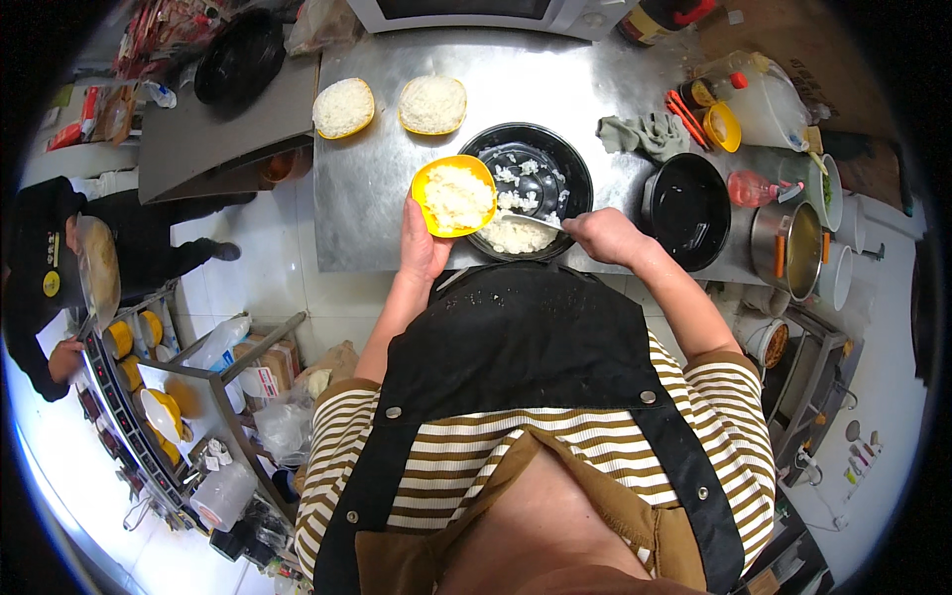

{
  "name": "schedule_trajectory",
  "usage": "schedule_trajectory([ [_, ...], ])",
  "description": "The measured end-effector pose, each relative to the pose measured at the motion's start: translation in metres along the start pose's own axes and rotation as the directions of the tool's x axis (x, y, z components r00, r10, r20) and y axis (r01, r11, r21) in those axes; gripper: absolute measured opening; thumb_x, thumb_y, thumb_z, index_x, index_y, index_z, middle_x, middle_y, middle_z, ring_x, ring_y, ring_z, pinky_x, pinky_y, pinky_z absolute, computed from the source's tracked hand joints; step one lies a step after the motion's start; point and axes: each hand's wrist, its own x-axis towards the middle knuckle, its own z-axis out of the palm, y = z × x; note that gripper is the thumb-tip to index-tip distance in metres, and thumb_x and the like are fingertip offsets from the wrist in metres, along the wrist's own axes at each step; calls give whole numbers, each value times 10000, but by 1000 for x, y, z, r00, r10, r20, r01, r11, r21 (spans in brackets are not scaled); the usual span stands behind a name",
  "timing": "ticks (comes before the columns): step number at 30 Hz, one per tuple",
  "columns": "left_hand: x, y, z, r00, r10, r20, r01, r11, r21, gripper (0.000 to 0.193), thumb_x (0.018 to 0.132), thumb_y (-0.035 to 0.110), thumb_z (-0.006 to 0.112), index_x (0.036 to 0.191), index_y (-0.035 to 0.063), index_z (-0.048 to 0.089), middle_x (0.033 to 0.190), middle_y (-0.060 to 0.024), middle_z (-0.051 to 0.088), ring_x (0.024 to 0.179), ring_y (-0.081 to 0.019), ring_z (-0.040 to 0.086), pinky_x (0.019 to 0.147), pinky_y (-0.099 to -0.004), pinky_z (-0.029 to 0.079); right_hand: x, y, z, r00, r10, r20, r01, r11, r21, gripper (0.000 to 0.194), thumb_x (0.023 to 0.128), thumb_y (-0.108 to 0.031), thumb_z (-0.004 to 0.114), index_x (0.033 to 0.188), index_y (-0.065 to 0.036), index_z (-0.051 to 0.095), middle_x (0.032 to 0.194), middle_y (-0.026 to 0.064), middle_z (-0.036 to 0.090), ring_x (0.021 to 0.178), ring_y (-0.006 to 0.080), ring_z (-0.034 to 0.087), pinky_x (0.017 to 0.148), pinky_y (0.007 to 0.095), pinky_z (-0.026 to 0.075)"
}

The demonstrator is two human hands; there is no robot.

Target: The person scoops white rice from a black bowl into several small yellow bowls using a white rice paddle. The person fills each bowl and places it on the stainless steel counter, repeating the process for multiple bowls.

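A yellow bowl (pixel 418 195) with cooked white rice (pixel 457 197) in it is gripped by my left hand (pixel 424 245), tilted over the left rim of a round black pot (pixel 569 160). My right hand (pixel 606 234) holds a metal spoon or rice paddle (pixel 534 221) by its handle, its head down at the rice (pixel 517 236) on the pot's near side. Loose clumps of rice stick to the pot's floor. Farther back on the steel table stand a yellow bowl heaped with rice (pixel 433 104) and another heaped bowl (pixel 343 108).
A second black pot (pixel 688 212), a grey cloth (pixel 645 135), a red-pink spray bottle (pixel 751 189) and a steel pot with orange handles (pixel 788 249) crowd the right. A microwave (pixel 491 15) borders the steel table (pixel 357 201) at the back. Another person (pixel 52 260) stands at the left, holding something.
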Motion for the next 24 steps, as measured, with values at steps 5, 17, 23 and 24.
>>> schedule_trajectory([
  [5,-3,-5,2,999,40,-32,-38,997,67,675,887,566,459,1390,147,296,1366,-79,423,1246,-258,441,1004,-469,408,16,-2,18,992,-121,19,117,982,150,199,786,-131,563,972,-93,621,789,170,619,756,376,596,652,457,465],
  [17,-4,3,13,993,68,-101,-60,995,79,619,915,521,445,1385,147,293,1372,-80,409,1257,-263,428,1003,-479,408,30,31,-3,899,14,439,-364,581,728,218,888,-129,526,1042,-52,660,628,-16,550,546,80,493,491,238,415],
  [23,-2,9,13,996,66,-67,-63,997,40,547,935,394,498,1366,111,313,1363,-98,413,1235,-259,453,997,-478,419,7,44,-13,909,105,402,-408,407,817,251,898,-125,536,1113,-41,635,653,-42,556,542,46,460,471,204,370],
  [24,-2,9,13,996,68,-56,-64,996,63,538,936,364,512,1363,105,314,1359,-102,415,1231,-260,457,996,-474,422,1,45,-15,913,132,386,-406,391,826,253,898,-124,537,1115,-40,635,653,-43,556,538,45,456,470,202,367],
])
